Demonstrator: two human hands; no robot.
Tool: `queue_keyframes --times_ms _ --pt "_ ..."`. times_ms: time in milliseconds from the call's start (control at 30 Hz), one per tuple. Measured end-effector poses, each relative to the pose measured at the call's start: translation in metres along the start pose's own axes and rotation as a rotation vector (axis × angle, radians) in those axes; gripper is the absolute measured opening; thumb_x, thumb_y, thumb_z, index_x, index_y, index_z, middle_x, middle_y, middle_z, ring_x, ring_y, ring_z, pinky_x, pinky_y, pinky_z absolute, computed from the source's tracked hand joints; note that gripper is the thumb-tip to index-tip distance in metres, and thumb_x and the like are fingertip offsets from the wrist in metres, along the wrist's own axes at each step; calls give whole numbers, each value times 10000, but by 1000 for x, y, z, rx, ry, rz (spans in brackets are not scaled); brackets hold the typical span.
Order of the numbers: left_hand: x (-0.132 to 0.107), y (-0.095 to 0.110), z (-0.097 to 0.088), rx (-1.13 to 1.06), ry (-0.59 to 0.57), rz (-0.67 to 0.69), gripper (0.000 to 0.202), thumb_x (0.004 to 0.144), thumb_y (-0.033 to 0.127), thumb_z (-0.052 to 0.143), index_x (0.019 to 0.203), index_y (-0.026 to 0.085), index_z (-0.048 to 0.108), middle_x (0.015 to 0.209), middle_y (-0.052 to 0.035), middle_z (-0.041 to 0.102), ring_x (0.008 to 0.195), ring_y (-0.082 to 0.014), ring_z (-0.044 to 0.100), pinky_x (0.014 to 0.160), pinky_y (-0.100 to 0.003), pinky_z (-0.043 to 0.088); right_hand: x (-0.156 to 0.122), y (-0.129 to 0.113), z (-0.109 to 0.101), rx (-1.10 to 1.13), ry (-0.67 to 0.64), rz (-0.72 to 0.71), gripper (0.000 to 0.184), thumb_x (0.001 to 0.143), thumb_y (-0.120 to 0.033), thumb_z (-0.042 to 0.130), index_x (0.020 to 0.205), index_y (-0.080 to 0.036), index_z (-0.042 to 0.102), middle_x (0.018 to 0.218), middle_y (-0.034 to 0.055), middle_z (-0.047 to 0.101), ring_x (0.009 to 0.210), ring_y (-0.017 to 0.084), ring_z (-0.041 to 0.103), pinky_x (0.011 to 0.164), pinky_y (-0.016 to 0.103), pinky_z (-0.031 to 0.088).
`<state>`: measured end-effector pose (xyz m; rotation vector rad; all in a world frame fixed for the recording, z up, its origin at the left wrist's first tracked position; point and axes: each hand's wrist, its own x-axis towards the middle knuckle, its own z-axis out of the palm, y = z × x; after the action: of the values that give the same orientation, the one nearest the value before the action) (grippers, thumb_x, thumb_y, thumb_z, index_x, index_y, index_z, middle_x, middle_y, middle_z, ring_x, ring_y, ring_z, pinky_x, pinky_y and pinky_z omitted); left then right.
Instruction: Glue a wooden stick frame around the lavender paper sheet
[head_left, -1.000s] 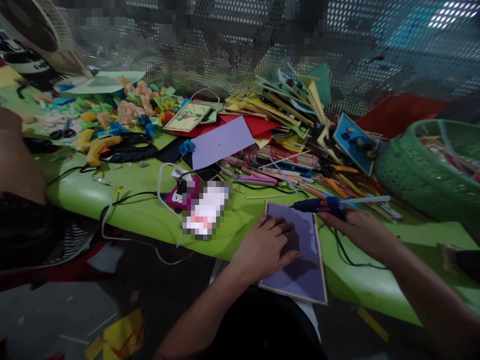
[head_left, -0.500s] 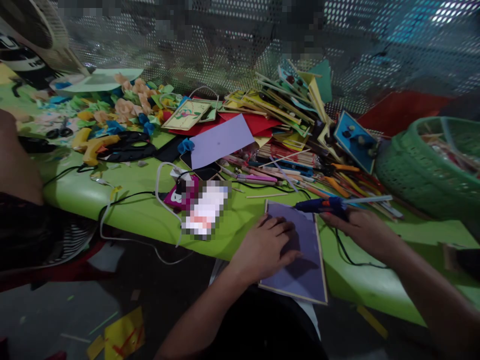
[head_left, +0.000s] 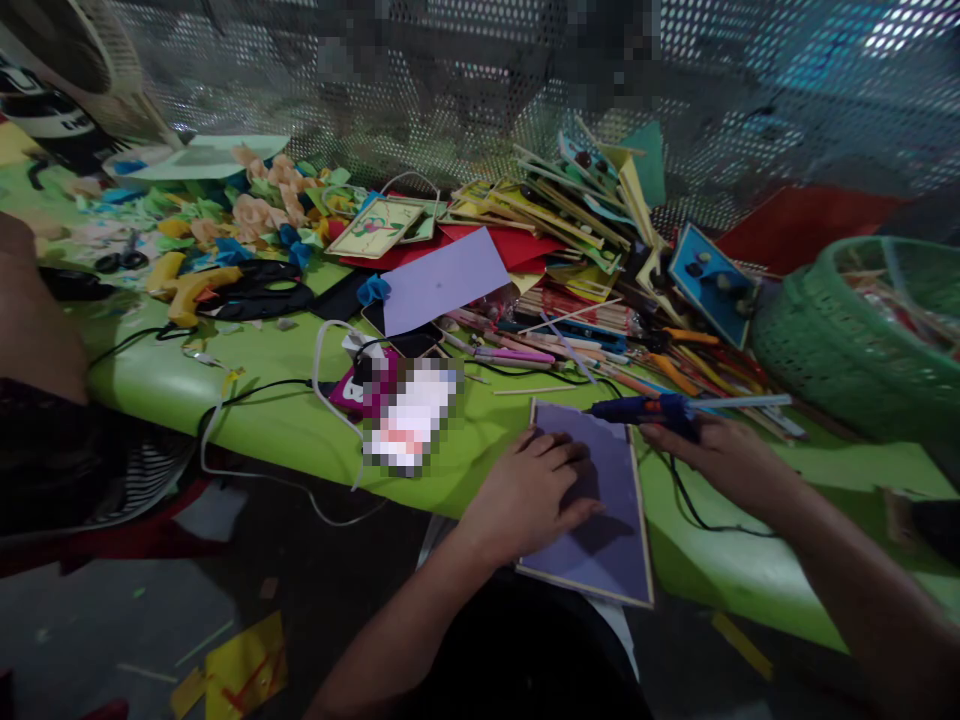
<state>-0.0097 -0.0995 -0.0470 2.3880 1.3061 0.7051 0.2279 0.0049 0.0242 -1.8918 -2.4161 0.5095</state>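
Note:
A purple card with a thin wooden frame (head_left: 611, 510) lies at the near edge of the green table (head_left: 285, 420), partly overhanging it. My left hand (head_left: 529, 495) lies flat on the card's left side, fingers stretched out. My right hand (head_left: 720, 455) grips a blue glue gun (head_left: 645, 409) laid sideways. Its nozzle points left over the card's top edge, and a clear glue stick juts out at the back. A black cord runs from the gun under my right hand.
A green plastic basket (head_left: 840, 340) stands at the right. Piles of coloured paper, sticks and pens (head_left: 585, 250) fill the back. A yellow glue gun (head_left: 187, 290) and paper flowers lie at the left. Another person's arm (head_left: 34, 320) is at the left edge. Cables trail off the table.

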Motion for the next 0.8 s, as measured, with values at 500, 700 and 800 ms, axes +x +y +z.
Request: queue_keyframes --times_ms 500,700,800 --pt "1 1 -1 7 -3 0 485 1028 543 485 1344 207 632 1445 -44 636 1423 -207 478 1240 -434 322 2 -4 1 17 -12 -118 521 800 -758 407 640 -284 552 724 98 651 802 329 675 746 423 511" --pt "1 1 -2 30 -9 3 447 1023 518 511 1326 216 640 1447 -45 633 1416 -194 483 1238 -421 329 0 8 -2 -47 -7 -65 600 798 -836 359 557 -294 451 594 79 596 602 286 601 618 413 458" --pt "1 1 -1 25 -8 4 460 1025 524 503 1339 214 630 1448 -50 632 1421 -200 482 1240 -429 326 -3 14 -3 -60 10 -49 649 789 -880 313 513 -300 411 540 78 567 526 264 559 567 403 424"
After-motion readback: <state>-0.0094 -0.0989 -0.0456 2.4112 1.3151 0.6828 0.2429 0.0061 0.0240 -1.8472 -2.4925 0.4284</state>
